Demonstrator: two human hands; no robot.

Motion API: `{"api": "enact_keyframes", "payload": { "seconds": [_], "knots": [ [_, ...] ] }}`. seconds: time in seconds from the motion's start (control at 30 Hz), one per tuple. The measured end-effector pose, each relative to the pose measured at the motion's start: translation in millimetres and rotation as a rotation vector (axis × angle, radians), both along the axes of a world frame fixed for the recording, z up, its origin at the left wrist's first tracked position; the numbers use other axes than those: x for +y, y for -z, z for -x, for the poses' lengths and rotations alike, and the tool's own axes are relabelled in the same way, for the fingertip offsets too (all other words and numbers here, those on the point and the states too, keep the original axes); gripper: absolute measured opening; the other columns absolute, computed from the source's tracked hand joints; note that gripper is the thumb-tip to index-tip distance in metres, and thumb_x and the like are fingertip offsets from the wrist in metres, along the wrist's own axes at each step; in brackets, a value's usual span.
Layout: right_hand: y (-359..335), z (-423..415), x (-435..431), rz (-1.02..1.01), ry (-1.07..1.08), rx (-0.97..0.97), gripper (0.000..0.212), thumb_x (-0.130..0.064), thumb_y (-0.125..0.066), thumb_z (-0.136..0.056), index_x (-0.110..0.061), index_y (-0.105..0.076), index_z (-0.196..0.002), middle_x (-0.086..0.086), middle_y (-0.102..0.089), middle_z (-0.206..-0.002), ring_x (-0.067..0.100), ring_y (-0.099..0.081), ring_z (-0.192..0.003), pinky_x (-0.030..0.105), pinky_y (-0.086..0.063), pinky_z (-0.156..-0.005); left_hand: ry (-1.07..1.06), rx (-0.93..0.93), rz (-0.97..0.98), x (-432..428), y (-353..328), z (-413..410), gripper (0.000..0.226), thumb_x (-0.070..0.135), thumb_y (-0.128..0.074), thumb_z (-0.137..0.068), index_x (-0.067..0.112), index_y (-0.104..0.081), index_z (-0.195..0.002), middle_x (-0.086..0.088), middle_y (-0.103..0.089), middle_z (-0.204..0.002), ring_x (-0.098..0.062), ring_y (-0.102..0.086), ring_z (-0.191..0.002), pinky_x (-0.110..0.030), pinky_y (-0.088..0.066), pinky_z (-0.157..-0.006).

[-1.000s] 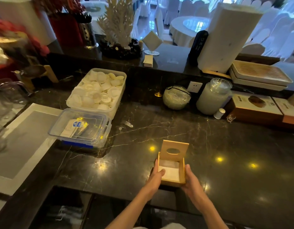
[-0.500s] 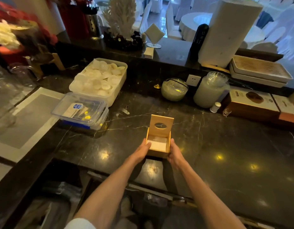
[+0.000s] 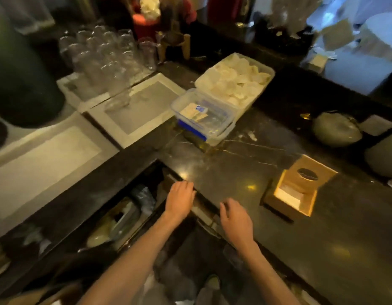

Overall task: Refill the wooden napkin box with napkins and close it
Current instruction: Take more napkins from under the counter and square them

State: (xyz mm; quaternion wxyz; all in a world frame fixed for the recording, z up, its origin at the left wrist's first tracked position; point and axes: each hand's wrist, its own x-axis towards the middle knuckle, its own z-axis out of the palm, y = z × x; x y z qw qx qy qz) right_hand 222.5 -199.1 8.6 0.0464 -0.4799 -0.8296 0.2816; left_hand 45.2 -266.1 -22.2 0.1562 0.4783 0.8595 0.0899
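Note:
The wooden napkin box (image 3: pixel 287 204) stands on the dark marble counter at the right, its lid (image 3: pixel 311 172) with an oval hole tilted up and open. A few white napkins (image 3: pixel 290 193) lie low inside it. My left hand (image 3: pixel 179 199) hovers at the counter's front edge, fingers spread, holding nothing. My right hand (image 3: pixel 235 219) is beside it, also empty with fingers loosely apart, well left of the box. Both hands are apart from the box.
Below the counter edge an open shelf (image 3: pixel 124 216) holds wrapped packs. A clear lidded container (image 3: pixel 203 116) and a white tub of round pads (image 3: pixel 236 81) stand behind. Several glasses (image 3: pixel 107 60) stand at the far left on trays. Jars (image 3: pixel 335 128) sit at the right.
Both hands have let go of the box and pulled back left to the counter edge. My view has swung left and down, so the box now lies to the right.

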Motion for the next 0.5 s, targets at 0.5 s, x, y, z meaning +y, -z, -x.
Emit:
{"api": "enact_keyframes", "payload": {
  "seconds": [0.5],
  "knots": [
    [260, 172, -83, 0.515, 0.305, 0.219, 0.022, -0.032, -0.053, -0.097, -0.02, -0.063, -0.082, -0.001, -0.063, -0.072, 0.012, -0.058, -0.068, 0.031, -0.047, -0.065, -0.478, -0.592, -0.125, -107, 254, 139, 0.027, 0.028, -0.049, -0.1, 0.014, -0.062, -0.118, -0.014, -0.067, -0.117, -0.031, -0.062, -0.111, -0.041, -0.049, -0.093]
  ]
}}
